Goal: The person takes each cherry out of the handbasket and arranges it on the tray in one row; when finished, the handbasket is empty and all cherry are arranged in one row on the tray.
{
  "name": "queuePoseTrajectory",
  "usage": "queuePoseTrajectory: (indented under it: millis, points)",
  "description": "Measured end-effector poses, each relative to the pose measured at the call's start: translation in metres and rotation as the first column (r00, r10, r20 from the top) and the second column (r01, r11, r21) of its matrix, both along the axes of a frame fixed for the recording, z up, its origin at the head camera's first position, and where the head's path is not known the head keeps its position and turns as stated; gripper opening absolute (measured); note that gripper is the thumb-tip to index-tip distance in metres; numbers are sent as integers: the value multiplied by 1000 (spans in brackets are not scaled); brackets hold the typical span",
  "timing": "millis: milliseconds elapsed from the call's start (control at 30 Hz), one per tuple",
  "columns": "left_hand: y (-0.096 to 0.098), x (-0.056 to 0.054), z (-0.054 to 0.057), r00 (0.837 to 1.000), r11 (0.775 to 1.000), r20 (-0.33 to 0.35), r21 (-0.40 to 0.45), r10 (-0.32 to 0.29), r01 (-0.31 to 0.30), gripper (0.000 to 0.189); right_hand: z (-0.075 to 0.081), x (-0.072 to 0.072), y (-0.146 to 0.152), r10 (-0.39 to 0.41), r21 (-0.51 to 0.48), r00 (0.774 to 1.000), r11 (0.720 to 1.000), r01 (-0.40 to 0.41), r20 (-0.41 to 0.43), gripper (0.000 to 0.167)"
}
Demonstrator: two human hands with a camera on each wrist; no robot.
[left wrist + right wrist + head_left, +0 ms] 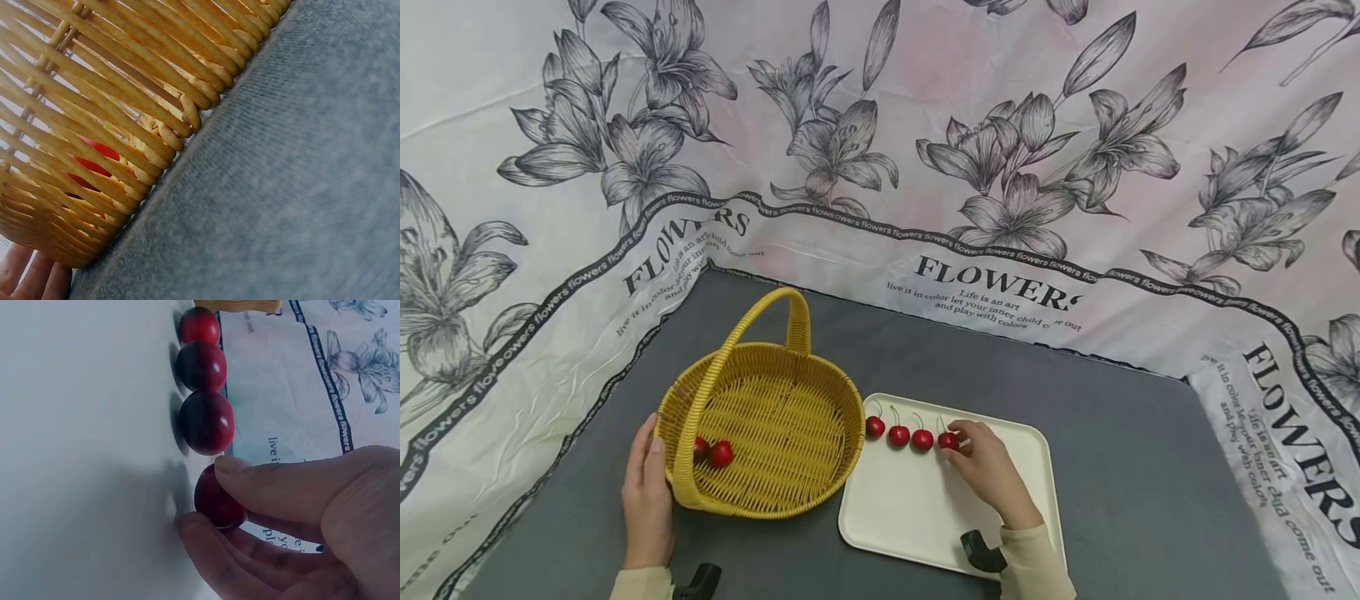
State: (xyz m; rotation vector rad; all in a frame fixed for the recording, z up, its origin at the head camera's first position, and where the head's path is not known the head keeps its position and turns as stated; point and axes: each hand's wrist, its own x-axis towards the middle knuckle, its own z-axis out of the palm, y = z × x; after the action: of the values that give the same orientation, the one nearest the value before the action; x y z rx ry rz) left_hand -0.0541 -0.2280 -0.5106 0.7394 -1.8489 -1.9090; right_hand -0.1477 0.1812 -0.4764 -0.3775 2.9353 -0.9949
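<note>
My right hand (992,471) pinches a red cherry (215,497) between thumb and fingers, over the cream tray (895,517). To its left, three more stemmed cherries (898,436) lie in a row along the tray's far side. A yellow woven basket (782,433) with a tall arched handle stands left of the tray. Inside it, by the left wall, lie two red cherries (722,454), one partly hidden by the handle. My left hand (649,500) rests against the basket's outer left side with fingers extended; its fingertips (39,275) show at the basket wall in the left wrist view.
Dark grey cloth (1150,483) covers the table. A white flower-printed sheet (850,242) hangs behind and along both sides. The basket's right rim comes close to the tray's left edge. Dark devices (981,552) sit at both wrists.
</note>
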Motion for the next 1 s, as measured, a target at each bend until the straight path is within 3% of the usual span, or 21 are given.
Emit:
queuePoseTrajectory:
  millis: [233, 733, 867, 1000]
  points:
    - [0, -2, -1, 1000, 1000, -18, 10, -8, 8, 49, 0, 0, 2, -26, 9, 996, 1000, 25, 85, 33]
    - [-1, -1, 0, 1000, 1000, -20, 18, -6, 7, 51, 1, 0, -3, -31, -15, 990, 999, 33, 140, 33]
    - [-2, -1, 0, 1000, 1000, -18, 19, -8, 8, 50, 5, 2, -4, -31, 25, 992, 999, 28, 124, 36]
    - [-2, -1, 1, 1000, 1000, -20, 16, -13, 14, 50, 21, 12, -7, -33, 93, 998, 995, 27, 59, 41]
